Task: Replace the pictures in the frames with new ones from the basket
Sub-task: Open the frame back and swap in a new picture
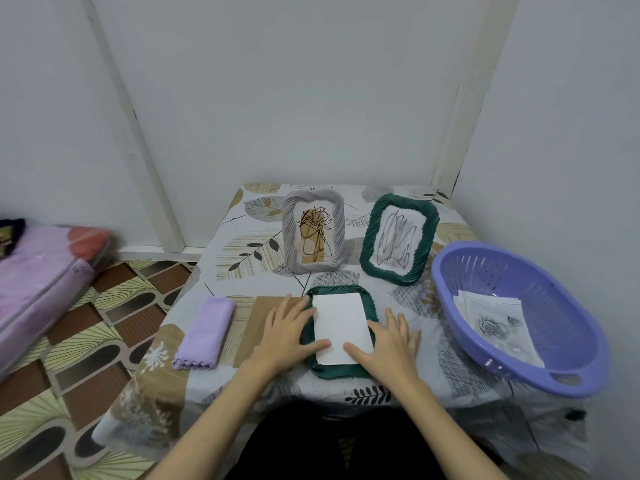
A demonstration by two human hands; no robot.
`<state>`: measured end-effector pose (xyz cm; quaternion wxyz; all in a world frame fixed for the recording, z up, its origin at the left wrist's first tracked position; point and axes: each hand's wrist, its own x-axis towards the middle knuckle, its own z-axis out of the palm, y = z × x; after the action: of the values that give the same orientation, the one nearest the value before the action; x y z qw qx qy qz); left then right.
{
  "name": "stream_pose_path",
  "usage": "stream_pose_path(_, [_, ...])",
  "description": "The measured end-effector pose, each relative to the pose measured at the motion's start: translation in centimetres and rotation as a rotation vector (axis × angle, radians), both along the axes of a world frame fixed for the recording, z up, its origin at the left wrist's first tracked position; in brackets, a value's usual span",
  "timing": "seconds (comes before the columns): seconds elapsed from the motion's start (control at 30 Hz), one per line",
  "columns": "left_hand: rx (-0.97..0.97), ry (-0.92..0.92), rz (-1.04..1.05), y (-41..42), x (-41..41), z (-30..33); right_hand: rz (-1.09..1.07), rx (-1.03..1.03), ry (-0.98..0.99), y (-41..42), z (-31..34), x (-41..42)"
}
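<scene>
- At the near edge of the table [242, 327], a dark green frame [369, 306] is lying flat, face down, with a white sheet [341, 325] sitting on its back.
- The left hand [289, 336] is resting on the frame's left side, fingers straight and spread, thumb reaching across onto the lower left part of the sheet. Nothing is being gripped; it is pressing flat.
- The right hand [389, 341] is mirroring it on the right side, fingers fanned out and relaxed, thumb lying on the sheet's lower right corner. Again a flat press, no pinch.
- Behind them, a grey frame [313, 233] is standing upright, showing a brown and black line drawing.
- Just to its right, a second green frame [398, 239] is standing tilted back, showing a grey scribble.
- Over on the right, the purple basket [554, 372] is sitting on the table, overhanging the near edge a little, with loose printed pictures [495, 327] lying in it; the top one is showing a rose.
- To the left of the hands, a folded lilac cloth [204, 332] is lying on the leaf-patterned tablecloth, well apart from the frame.
- Off to the far left, a pink wrapped bundle [38, 282] is lying on the patterned floor [86, 358].
</scene>
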<state>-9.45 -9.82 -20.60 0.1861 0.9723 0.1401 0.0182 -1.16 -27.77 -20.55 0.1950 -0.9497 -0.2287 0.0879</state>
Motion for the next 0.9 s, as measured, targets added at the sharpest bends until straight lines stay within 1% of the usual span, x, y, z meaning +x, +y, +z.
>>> stream_pose_path(0.1, [0.04,0.063,-0.029,-0.4,0.2,-0.8,-0.019,0.061,-0.029,0.0,0.1,-0.3])
stream_pose_path(0.2, [0.034,0.057,-0.02,-0.5,0.2,-0.9,-0.07,0.216,-0.144,-0.2,0.2,-0.3])
stream_pose_path(0.23, [0.028,0.051,-0.02,-0.5,0.2,-0.8,-0.085,0.257,-0.146,-0.3,0.4,-0.4])
stream_pose_path(0.37, [0.014,0.032,-0.012,-0.6,0.1,-0.6,-0.125,0.393,-0.041,-0.1,0.8,-0.4])
stream_pose_path(0.47, [-0.018,0.014,-0.003,-0.6,0.0,-0.5,-0.195,0.483,-0.014,0.0,0.6,-0.1])
stream_pose_path(0.53, [-0.05,-0.005,0.007,-0.7,-0.1,-0.5,-0.205,0.48,-0.04,-0.2,0.5,0.0])
stream_pose_path(0.63, [-0.056,-0.013,0.002,-0.6,0.0,-0.6,-0.161,0.293,-0.186,-0.2,0.1,-0.1])
stream_pose_path(0.67, [-0.059,-0.007,0.001,-0.7,0.1,-0.6,-0.149,0.259,-0.238,-0.2,0.0,-0.2])
stream_pose_path(0.73, [-0.085,-0.005,0.007,-0.7,0.1,-0.4,-0.144,0.28,-0.307,-0.1,-0.5,-0.5])
stream_pose_path(0.77, [-0.094,-0.006,0.012,-0.8,0.2,-0.3,-0.148,0.315,-0.305,-0.1,-0.7,-0.6])
stream_pose_path(0.8, [-0.106,-0.012,0.012,-0.8,0.2,-0.1,-0.159,0.375,-0.261,-0.2,-0.8,-0.7])
stream_pose_path(0.87, [-0.159,-0.066,0.013,-1.0,0.5,0.2,-0.221,0.577,-0.085,-0.3,-0.4,-0.5])
stream_pose_path(0.9, [-0.228,-0.114,0.023,-1.2,0.6,0.5,-0.256,0.697,0.025,-0.3,0.0,-0.3])
